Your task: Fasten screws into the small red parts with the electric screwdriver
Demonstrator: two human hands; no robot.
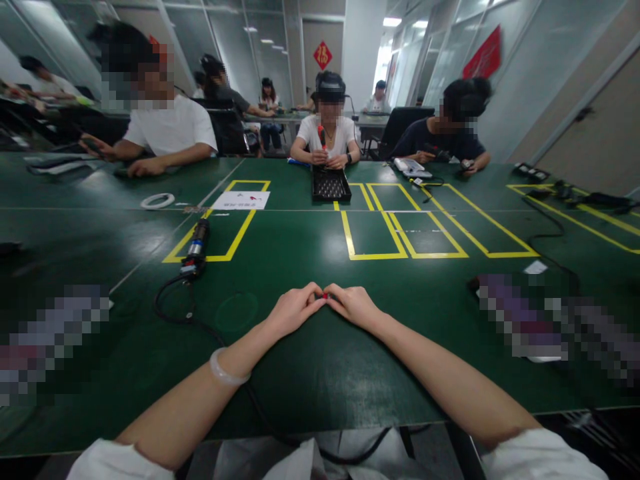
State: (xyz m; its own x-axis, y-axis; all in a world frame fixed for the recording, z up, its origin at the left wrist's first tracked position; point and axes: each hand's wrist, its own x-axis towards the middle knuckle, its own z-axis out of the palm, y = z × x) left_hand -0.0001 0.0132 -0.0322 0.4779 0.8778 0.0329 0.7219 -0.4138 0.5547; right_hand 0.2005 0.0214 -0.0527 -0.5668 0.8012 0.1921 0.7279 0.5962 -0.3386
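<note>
My left hand (pixel 295 311) and my right hand (pixel 356 307) meet just above the green table in front of me. Their fingertips pinch a small red piece (pixel 325 295) between them; it has a dark part beside it, and its kind is too small to make out. Fingers cover most of it. Both hands are closed, thumbs toward me. To the left of them lies a black and silver cylindrical tool, like an electric screwdriver (pixel 198 241), its cable running past my left forearm.
Yellow tape outlines (pixel 377 256) mark the green table (pixel 285 240). A paper sheet (pixel 243 200) and a white ring (pixel 157 201) lie at the back left. Across sits a person with a red-handled tool (pixel 321 135) behind a black tray (pixel 345 195). Blurred flat objects lie at both sides.
</note>
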